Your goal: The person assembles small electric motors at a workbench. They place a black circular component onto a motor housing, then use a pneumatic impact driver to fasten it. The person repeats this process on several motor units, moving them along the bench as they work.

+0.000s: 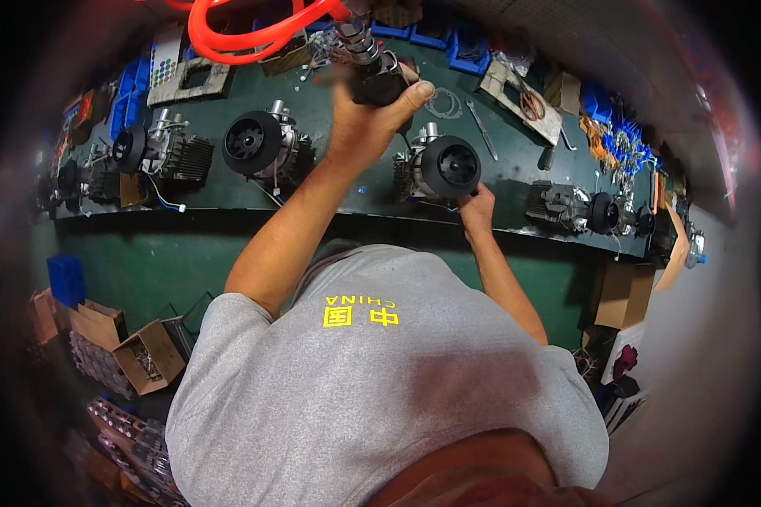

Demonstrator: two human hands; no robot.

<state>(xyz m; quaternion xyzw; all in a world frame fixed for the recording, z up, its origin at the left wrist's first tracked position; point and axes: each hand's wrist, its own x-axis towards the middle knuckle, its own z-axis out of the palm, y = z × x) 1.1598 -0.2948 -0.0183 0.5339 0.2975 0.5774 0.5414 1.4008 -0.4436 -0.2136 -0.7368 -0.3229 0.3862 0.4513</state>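
Observation:
My left hand (370, 108) is wrapped round a dark air screwdriver (382, 78) with a metal coupling and a red hose (262, 40). The tool's thin shaft points down beside a metal blower unit (407, 176), but I cannot tell whether its tip touches. This unit carries a black fan wheel (453, 167) that faces me. At the wheel's lower right edge, the curled fingers of my right hand (479, 208) grip the unit; part of them is hidden behind it.
Similar blower units (266, 145) stand along the green bench (347, 194), left and right. Farther back lie a wrench (482, 129), thin ring gaskets (444, 104), a pale frame (524, 101) with pliers (531, 106), and blue bins (468, 51). Cardboard boxes (150, 357) sit on the floor.

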